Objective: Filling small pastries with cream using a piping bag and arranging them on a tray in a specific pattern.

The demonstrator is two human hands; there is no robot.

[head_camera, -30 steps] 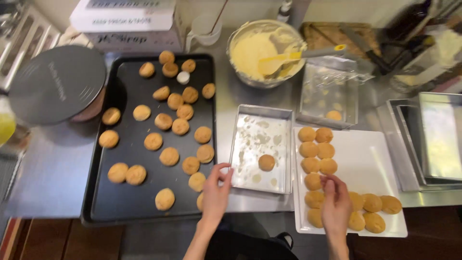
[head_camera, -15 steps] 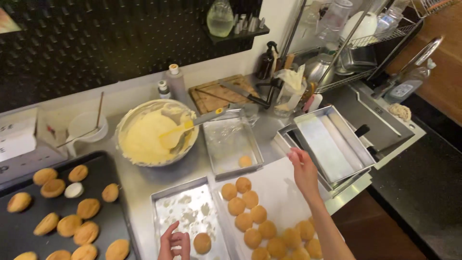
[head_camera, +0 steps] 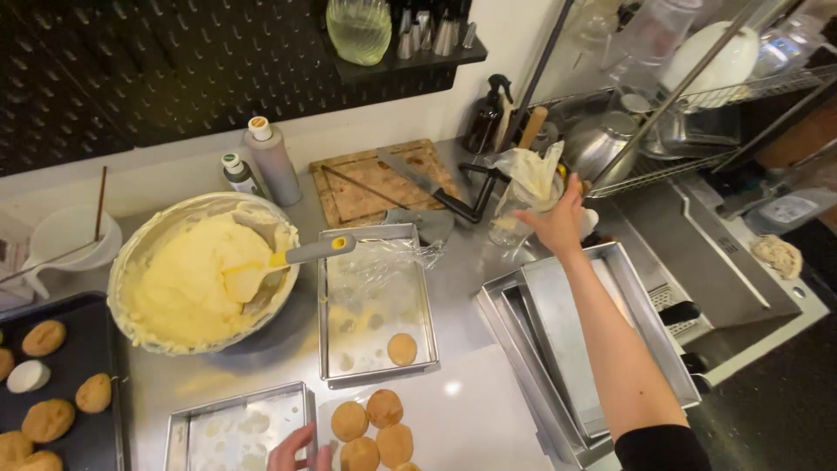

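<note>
The right hand (head_camera: 558,222) is stretched out toward two o'clock, and its grip is closed on the top of a piping bag (head_camera: 530,174) that stands in a clear glass (head_camera: 508,220) on the worktop (head_camera: 462,262). The bag is folded open over the glass rim and some pale cream is seen inside it. Just at three o'clock from this hand, a stack of empty metal trays (head_camera: 558,349) is placed under the forearm. At nine o'clock from the glass, a wooden cutting board (head_camera: 375,183) with a knife (head_camera: 418,179) on it is found.

The left hand (head_camera: 296,449) is seen only partly at the lower edge, at six o'clock; its fingers are loosely open and rest on the corner of a small metal pan (head_camera: 227,427). Just beside it, round baked cookies (head_camera: 370,427) lie on white paper (head_camera: 462,419). At ten o'clock, a large bowl of cream (head_camera: 187,279) holds a spatula (head_camera: 288,262).
</note>
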